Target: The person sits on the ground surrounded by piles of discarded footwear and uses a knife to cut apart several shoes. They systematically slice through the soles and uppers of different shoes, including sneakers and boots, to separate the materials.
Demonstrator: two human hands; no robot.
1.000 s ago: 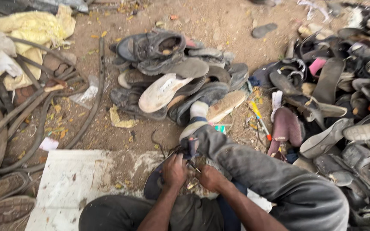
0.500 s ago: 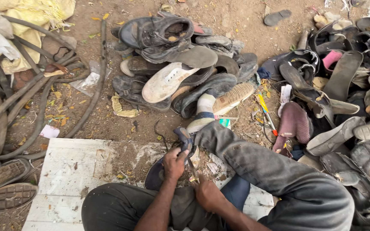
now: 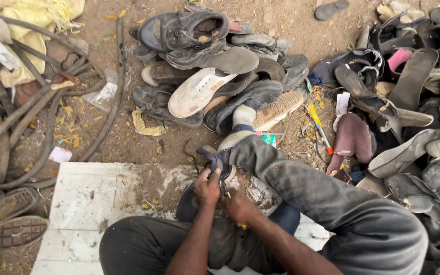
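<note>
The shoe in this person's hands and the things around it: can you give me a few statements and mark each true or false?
1. Both hands are on a dark shoe. True: the left hand grips it from above, and the right hand works at it from below.
2. The person sits on a green mat. False: they sit on a white painted board.
3. A pile of worn shoes lies on the dirt ahead of the person. True.
4. The white shoe sole lies alone on bare ground. False: it rests in the pile, on other shoes.
5. Dark hoses lie to the person's left. True.
</note>
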